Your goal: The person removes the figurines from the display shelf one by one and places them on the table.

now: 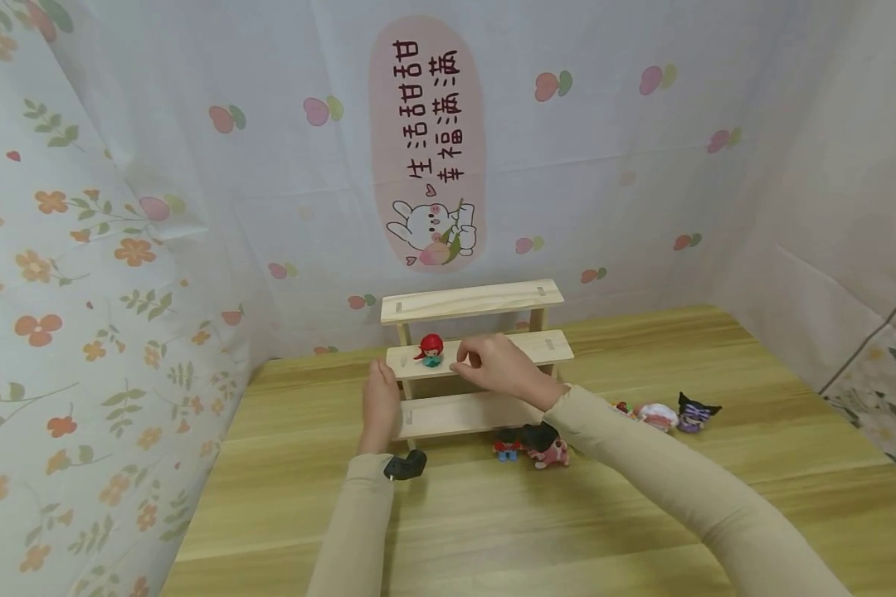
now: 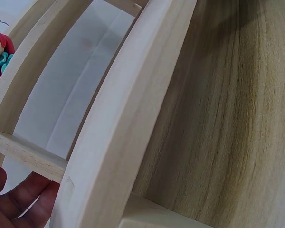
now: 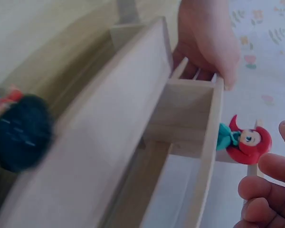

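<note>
A three-tier wooden display stand (image 1: pixel 455 414) stands on the table. Near the left end of its middle tier is a small red-haired mermaid figurine (image 1: pixel 430 351) with a teal body. My left hand (image 1: pixel 380 406) holds the stand's left side; in the left wrist view its fingers (image 2: pixel 26 202) curl at the side support. Just right of the figurine, my right hand (image 1: pixel 496 365) hovers over the middle tier with its fingers loosely bent and nothing between them. In the right wrist view these fingertips (image 3: pixel 263 190) are close beside the figurine's red hair.
Before the stand's lowest tier lie a dark-haired figurine (image 1: pixel 507 445) in red and blue and a pink figurine (image 1: pixel 551 453). Farther right are a black-and-purple figurine (image 1: pixel 694 413) and a white-and-pink one (image 1: pixel 657 416). A patterned curtain (image 1: pixel 605 166) hangs behind the table (image 1: pixel 306 497).
</note>
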A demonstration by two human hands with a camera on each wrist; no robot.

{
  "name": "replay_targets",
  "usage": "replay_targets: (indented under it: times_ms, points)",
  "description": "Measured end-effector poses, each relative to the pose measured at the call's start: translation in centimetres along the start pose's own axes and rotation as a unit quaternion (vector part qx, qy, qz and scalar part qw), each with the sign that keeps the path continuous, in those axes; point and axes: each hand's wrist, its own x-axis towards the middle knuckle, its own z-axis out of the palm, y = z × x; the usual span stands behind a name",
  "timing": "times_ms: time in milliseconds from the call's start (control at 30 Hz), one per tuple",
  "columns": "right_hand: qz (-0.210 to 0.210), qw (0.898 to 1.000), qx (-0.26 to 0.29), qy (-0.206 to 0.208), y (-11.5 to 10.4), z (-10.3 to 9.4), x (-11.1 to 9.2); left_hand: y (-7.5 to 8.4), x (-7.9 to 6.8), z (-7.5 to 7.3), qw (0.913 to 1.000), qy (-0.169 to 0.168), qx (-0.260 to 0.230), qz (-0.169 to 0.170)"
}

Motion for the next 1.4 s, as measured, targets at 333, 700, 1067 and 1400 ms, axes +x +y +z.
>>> replay_targets:
  times_ms: [333,700,1067,1400]
  points:
    - [0.027,0.999,0.021,-0.020,-0.3,0.0,3.3,0.0,0.2,-0.1,1.0000,0.000,0.005,0.002]
    - [0.052,0.996,0.002,-0.068,-0.2,0.5,5.5,0.1,0.2,-0.1,0.9999,-0.007,0.003,-0.013]
    - [0.036,0.997,-0.014,-0.065,-0.5,1.2,6.3,0.2,0.1,0.0,0.9999,-0.009,-0.004,-0.010]
    - [0.027,0.997,-0.015,-0.067,-0.4,1.4,6.4,0.0,0.1,0.0,0.9999,-0.002,-0.012,-0.008]
